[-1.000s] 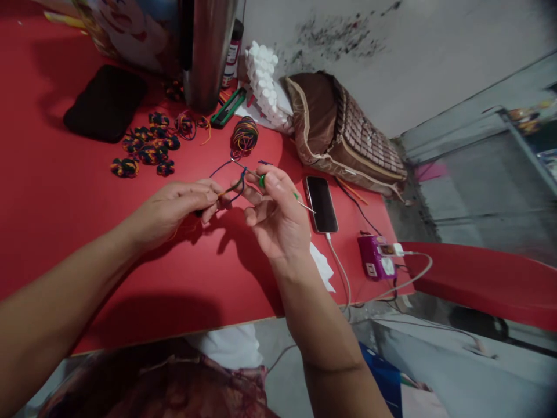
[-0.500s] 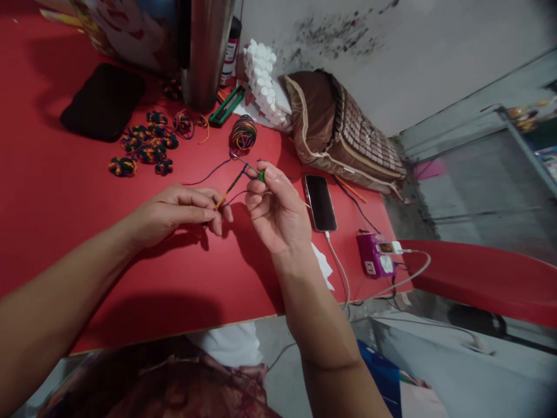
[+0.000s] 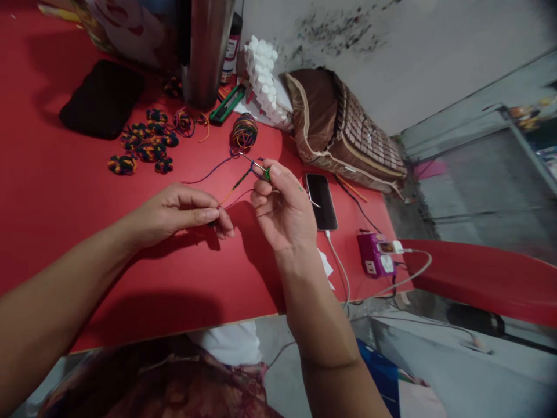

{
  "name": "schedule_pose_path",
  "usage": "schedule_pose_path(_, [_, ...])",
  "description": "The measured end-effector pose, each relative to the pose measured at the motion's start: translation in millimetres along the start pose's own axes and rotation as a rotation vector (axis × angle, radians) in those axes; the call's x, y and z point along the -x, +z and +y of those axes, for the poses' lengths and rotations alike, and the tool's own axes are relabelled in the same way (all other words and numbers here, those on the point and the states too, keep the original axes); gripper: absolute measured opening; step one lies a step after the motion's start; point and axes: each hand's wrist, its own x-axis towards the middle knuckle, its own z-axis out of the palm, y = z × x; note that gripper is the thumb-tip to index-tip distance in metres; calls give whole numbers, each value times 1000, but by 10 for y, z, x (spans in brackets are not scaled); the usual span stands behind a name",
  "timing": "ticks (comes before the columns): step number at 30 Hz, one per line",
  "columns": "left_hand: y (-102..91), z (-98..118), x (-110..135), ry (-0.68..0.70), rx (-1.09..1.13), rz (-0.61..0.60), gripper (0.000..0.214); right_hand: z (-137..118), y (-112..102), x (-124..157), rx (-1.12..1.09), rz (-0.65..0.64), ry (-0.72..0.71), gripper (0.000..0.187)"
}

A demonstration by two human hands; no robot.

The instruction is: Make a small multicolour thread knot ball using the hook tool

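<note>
Right hand (image 3: 285, 206) had shifted toward three o'clock, pinching the hook (image 3: 267, 173); left hand (image 3: 189, 210) pinched the yarn chain (image 3: 235, 186), taut between them. Rosettes (image 3: 151, 152) at left hand's eleven o'clock looked finished; the chain seemed partway, yarn ball (image 3: 244, 132) remaining at one.

No readable wording, a white-and-pink printed label (image 3: 229, 57) on a slim dark cylindrical bottle (image 3: 232, 45), its print too small to make out, a small white rectangular label (image 3: 370, 267) on a purple box-shaped block (image 3: 373, 251), its marks blurred
</note>
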Motion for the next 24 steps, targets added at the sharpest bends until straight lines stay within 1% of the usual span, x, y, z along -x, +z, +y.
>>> schedule_pose_path(4, [32,11,1,-37,114,10,21,-9,7,1,29,21,-5,8])
schedule_pose_path(12, [63,24,9,-27,197,-10,15,-11,2,-32,19,45,-10,8])
schedule_pose_path(18, [42,-12,3,-37,223,-101,22,-8,-12,-45,-6,60,-16,6])
schedule_pose_path(24, [21,-15,1,-81,216,-146,20,-11,-30,-66,29,93,1,5])
